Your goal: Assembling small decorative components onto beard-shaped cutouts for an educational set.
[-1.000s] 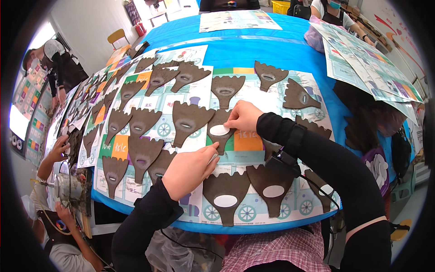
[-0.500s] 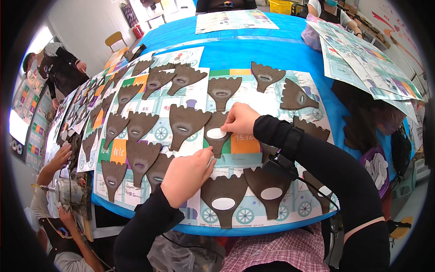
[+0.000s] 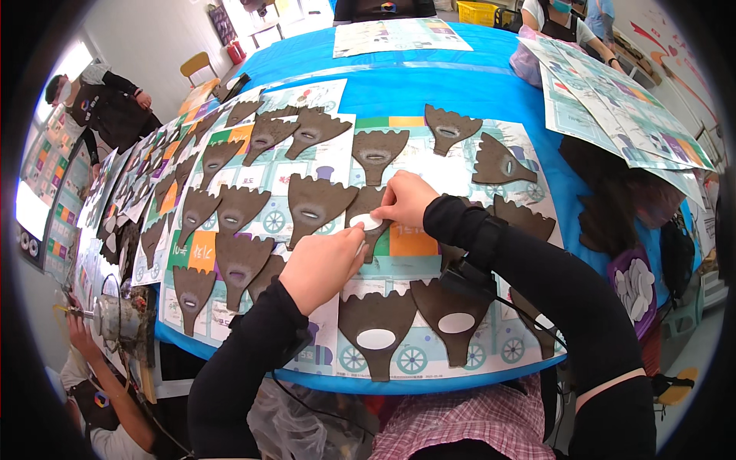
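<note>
A white oval piece (image 3: 366, 221) lies over the middle of a dark brown, fan-shaped piece with a scalloped edge (image 3: 377, 247). My right hand (image 3: 409, 201) pinches the oval's right edge between thumb and fingers. My left hand (image 3: 326, 264) is at the oval's left edge with its fingers drawn together; a pale bit shows by the fingers, too small to name. Nearer me, one fan-shaped piece (image 3: 377, 359) carries a white oval (image 3: 376, 339), and another beside it (image 3: 458, 349) carries one too. Several others around show a pale-rimmed slot.
Printed sheets (image 3: 437, 366) lie under the pieces on a blue-covered table (image 3: 414, 84). A purple basket of white ovals (image 3: 635, 287) stands at the right. More sheets (image 3: 606, 100) lie over dark pieces there. Co-workers are at the left, beside a machine (image 3: 126, 318), and far right.
My left hand has moved up and slightly right, reaching the oval's left edge. My right hand stays at the oval. The co-worker's hand at the left has moved lower, toward the machine.
</note>
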Action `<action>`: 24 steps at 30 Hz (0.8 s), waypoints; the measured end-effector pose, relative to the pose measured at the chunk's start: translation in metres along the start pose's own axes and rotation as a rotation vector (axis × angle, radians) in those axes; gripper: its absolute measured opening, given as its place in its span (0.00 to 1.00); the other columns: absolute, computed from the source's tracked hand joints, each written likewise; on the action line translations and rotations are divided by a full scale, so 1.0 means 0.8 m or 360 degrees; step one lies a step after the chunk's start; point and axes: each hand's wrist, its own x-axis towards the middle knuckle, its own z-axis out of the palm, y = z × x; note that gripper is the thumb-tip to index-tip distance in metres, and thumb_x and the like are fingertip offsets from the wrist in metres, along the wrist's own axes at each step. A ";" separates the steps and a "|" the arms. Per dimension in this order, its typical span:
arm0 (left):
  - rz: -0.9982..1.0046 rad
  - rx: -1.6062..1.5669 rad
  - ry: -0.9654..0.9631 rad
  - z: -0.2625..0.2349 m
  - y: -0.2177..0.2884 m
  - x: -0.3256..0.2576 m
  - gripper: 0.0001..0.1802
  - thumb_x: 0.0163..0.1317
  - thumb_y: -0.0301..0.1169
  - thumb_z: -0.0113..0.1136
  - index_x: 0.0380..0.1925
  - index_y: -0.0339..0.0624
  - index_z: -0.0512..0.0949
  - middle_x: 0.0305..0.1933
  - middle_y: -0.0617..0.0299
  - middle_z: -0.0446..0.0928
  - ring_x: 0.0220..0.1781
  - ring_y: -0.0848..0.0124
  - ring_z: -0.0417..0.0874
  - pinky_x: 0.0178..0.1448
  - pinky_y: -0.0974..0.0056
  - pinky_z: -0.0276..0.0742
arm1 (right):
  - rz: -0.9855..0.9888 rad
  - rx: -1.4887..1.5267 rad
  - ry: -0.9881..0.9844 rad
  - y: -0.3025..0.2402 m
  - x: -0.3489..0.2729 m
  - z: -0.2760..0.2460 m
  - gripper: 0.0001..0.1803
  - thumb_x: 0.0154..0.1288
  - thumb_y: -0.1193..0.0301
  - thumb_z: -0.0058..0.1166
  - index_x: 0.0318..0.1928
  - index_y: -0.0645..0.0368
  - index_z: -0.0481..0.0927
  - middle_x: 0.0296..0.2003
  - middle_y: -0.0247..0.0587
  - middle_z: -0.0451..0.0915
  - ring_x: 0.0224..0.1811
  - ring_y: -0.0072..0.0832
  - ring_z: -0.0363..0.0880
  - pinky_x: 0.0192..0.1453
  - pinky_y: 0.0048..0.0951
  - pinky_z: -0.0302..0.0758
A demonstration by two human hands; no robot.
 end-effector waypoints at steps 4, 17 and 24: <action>0.0048 0.0006 -0.0016 -0.004 0.001 0.007 0.18 0.67 0.37 0.49 0.52 0.40 0.72 0.30 0.49 0.79 0.30 0.51 0.81 0.35 0.52 0.75 | -0.0164 -0.0001 0.0283 -0.002 -0.013 -0.021 0.19 0.50 0.60 0.69 0.23 0.63 0.77 0.28 0.45 0.78 0.31 0.34 0.78 0.36 0.33 0.75; -0.0334 -0.0628 0.0227 -0.062 0.036 -0.042 0.10 0.68 0.34 0.50 0.44 0.43 0.76 0.39 0.49 0.79 0.39 0.48 0.80 0.40 0.56 0.76 | 0.0486 0.1545 -0.1390 0.123 -0.502 0.046 0.18 0.76 0.62 0.42 0.52 0.64 0.76 0.46 0.33 0.80 0.48 0.22 0.77 0.54 0.24 0.72; 0.0050 -0.0578 0.0340 -0.138 0.079 0.036 0.10 0.68 0.35 0.52 0.42 0.43 0.77 0.35 0.51 0.79 0.35 0.50 0.81 0.37 0.59 0.76 | 0.1245 -0.0570 -0.0639 0.452 -0.642 0.266 0.25 0.63 0.58 0.50 0.54 0.63 0.76 0.51 0.52 0.79 0.51 0.49 0.79 0.58 0.45 0.74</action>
